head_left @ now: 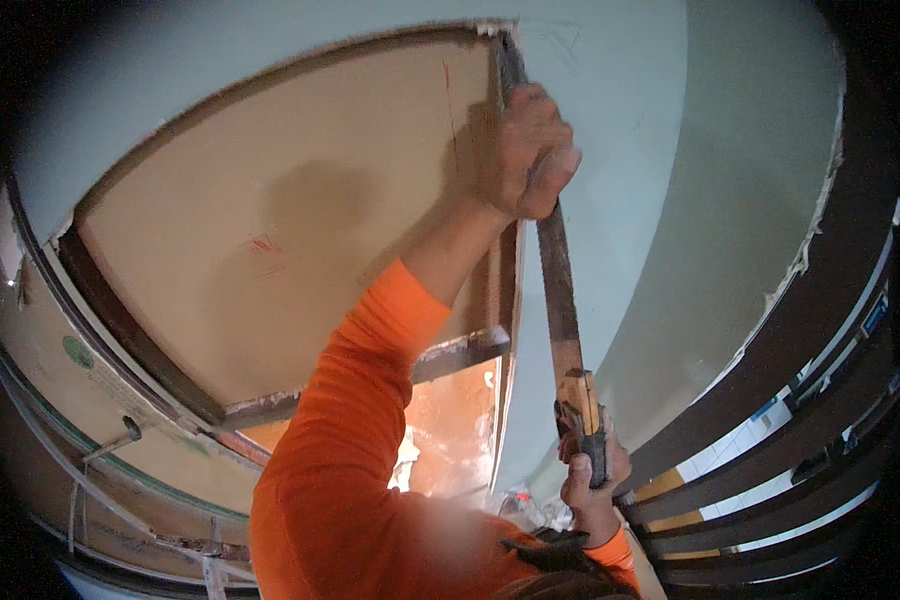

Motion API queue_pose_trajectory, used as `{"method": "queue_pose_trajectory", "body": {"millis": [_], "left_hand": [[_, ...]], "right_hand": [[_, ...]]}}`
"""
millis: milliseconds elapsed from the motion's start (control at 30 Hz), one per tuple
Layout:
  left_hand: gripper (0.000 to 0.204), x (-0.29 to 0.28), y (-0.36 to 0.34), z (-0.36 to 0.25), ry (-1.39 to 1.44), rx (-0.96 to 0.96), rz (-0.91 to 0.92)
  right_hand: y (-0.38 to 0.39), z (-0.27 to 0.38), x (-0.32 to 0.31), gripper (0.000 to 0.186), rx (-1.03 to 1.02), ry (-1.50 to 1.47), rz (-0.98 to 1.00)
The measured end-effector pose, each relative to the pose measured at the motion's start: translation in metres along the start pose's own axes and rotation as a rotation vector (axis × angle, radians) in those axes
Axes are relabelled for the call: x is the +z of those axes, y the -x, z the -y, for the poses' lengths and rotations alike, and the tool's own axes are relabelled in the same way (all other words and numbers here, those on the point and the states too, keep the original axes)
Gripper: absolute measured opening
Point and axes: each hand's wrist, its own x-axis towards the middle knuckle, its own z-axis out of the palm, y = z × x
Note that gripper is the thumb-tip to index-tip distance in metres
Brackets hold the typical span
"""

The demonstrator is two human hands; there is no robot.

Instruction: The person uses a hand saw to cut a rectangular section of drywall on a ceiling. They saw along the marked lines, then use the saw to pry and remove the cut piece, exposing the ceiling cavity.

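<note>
My right hand [598, 465] is wrapped around the yellow and black handle of a handsaw [558, 285]. The long dark blade slants upward from the handle, along the cut edge of a pale blue-grey wallboard panel [620, 150]. Higher up, my left hand [535, 155] is closed around the far part of the blade, close to the top corner of the opening. My left arm reaches across the opening in an orange sleeve. How the fingers sit on the blade is partly hidden, and I cannot tell whether the teeth touch the board.
Inside the opening, a brown board [300, 190] is framed by dark wooden studs [135, 325]. Below it is a brightly lit gap [460, 420]. Dark slats [740, 480] stand on the right, with light between them. Metal framing and a board with a round hole [132, 428] lie at the left.
</note>
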Motion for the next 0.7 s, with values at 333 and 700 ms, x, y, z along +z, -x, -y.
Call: {"method": "queue_pose_trajectory", "body": {"millis": [333,700], "left_hand": [[0.019,0.025,0.083,-0.072,0.04,-0.16,0.001],[0.021,0.02,0.032,-0.084,0.082,-0.02,-0.034]], "right_hand": [[0.089,0.028,-0.059,0.07,0.311,0.069,0.193],[0.094,0.039,-0.049,0.071,0.269,-0.091,-0.059]]}}
